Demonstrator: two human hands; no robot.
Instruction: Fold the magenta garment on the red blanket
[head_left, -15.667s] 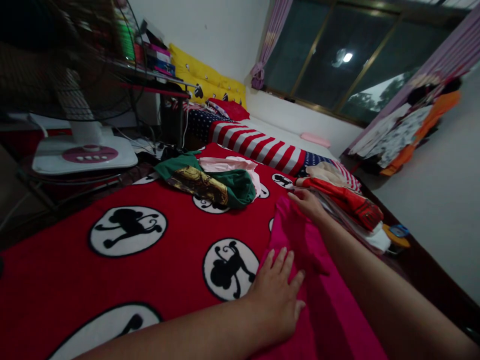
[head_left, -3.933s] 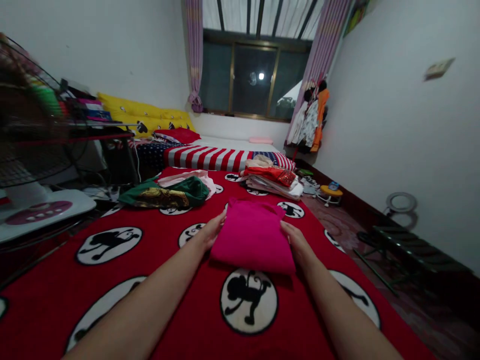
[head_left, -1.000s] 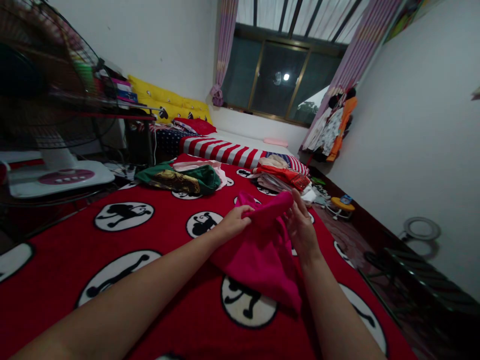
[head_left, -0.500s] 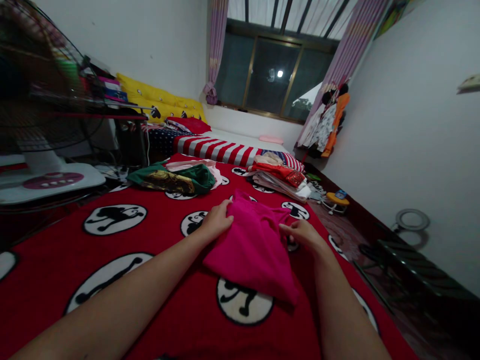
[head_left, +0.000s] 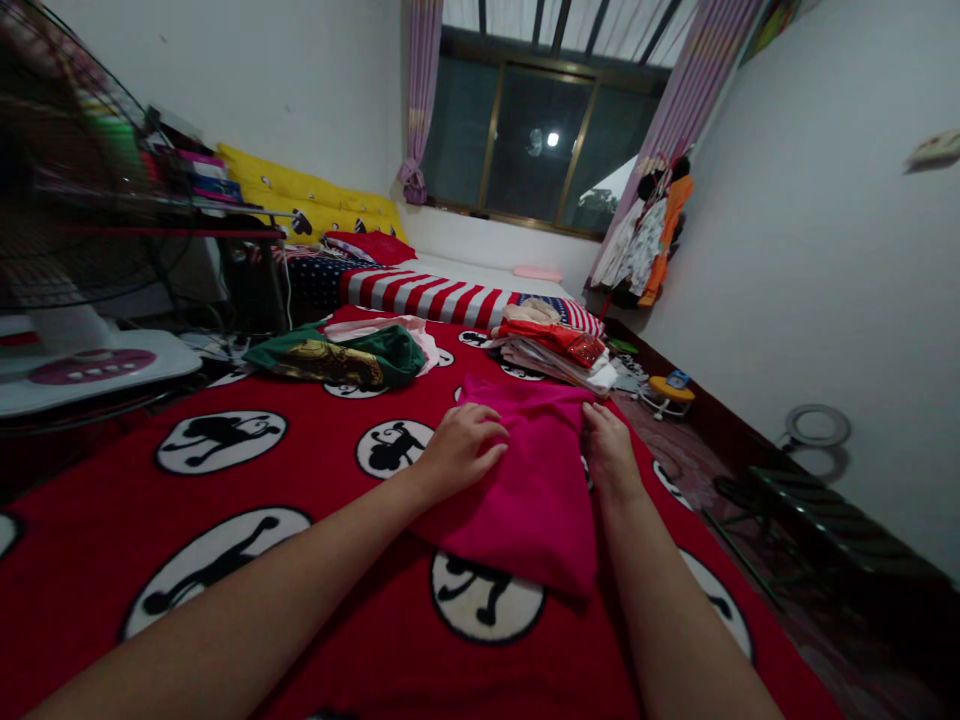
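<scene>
A folded magenta garment (head_left: 532, 480) lies on the red blanket (head_left: 315, 490) printed with black monkey figures in white circles. My left hand (head_left: 457, 450) rests palm down on the garment's left part, fingers spread across the cloth. My right hand (head_left: 606, 448) presses against the garment's right edge, fingers pointing away from me. Neither hand lifts the cloth off the blanket.
A pile of folded clothes (head_left: 555, 352) sits beyond the garment at the right. A green and gold garment (head_left: 337, 358) over a pink one lies at the left. A fan base (head_left: 82, 368) stands far left. A striped bed (head_left: 442, 290) lies behind.
A second ago both hands held the garment's far edge raised; it now lies folded flat, my left hand on top and my right hand at its right side.
</scene>
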